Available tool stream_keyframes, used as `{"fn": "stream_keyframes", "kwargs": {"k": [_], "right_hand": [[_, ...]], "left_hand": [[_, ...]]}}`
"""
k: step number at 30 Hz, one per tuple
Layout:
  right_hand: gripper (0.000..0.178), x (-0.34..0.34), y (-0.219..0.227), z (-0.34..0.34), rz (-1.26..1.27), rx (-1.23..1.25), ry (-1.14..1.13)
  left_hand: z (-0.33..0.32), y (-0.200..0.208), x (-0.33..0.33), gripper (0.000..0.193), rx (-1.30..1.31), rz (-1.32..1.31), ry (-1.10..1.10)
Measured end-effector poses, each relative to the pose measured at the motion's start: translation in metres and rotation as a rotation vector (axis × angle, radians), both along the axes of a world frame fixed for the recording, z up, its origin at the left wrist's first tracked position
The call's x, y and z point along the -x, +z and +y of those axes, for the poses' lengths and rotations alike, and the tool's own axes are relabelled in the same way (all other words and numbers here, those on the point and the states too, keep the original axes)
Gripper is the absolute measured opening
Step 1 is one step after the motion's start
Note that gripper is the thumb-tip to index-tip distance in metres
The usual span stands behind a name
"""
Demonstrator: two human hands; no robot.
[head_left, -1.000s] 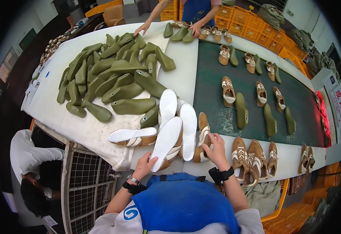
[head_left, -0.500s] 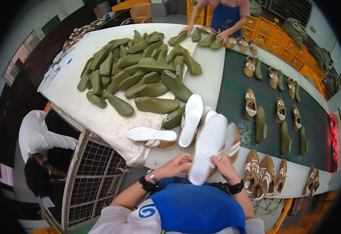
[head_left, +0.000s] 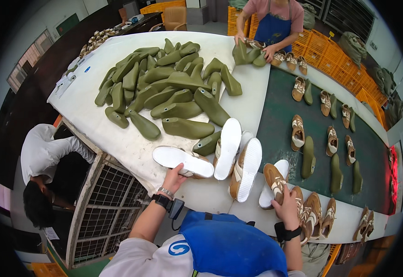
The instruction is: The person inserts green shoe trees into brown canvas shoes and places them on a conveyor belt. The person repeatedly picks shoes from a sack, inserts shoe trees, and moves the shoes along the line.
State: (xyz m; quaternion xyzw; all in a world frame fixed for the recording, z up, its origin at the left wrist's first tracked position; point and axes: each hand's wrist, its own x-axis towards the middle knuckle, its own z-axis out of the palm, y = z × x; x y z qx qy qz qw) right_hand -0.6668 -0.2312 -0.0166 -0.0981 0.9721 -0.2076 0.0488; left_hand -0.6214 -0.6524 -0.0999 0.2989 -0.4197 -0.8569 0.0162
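My left hand [head_left: 175, 179] is closed on the edge of a brown-and-white sneaker [head_left: 183, 162], which lies sole up at the left with its white sole showing. Over at the right, my right hand [head_left: 286, 208] grips a brown sneaker [head_left: 274, 179] with pale stripes, upper facing me. A white sole [head_left: 266, 197] shows from beneath it; whose it is I cannot tell. Between my hands, a sneaker with a white ribbed sole [head_left: 249, 170] rests on its side, beside another white-soled sneaker [head_left: 229, 143].
Green shoe lasts [head_left: 164, 92] are heaped on the white table [head_left: 113, 147]. Sneakers and lasts stand in rows on a green belt [head_left: 280, 101]. More sneakers [head_left: 313, 212] line the near right edge. Across, a co-worker's hands [head_left: 269, 51] handle lasts. A person [head_left: 49, 157] bends down at left.
My hands have moved apart: the left onto the left sneaker, the right onto a brown sneaker at right. The ribbed-soled shoe formerly between them is no longer held. A co-worker shifted a last.
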Motion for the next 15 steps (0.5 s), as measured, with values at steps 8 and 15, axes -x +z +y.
{"fn": "stream_keyframes", "kwargs": {"k": [8,15], "right_hand": [[0.046,0.009,0.029,-0.007,0.024,-0.077,-0.028],[0.052,0.022,0.036,-0.056,-0.201,0.635,0.159]], "left_hand": [[0.009,0.062,0.015,0.063,0.302,0.226,-0.246],[0.069,0.075,0.05,0.048,0.053,0.286,-0.397]]}}
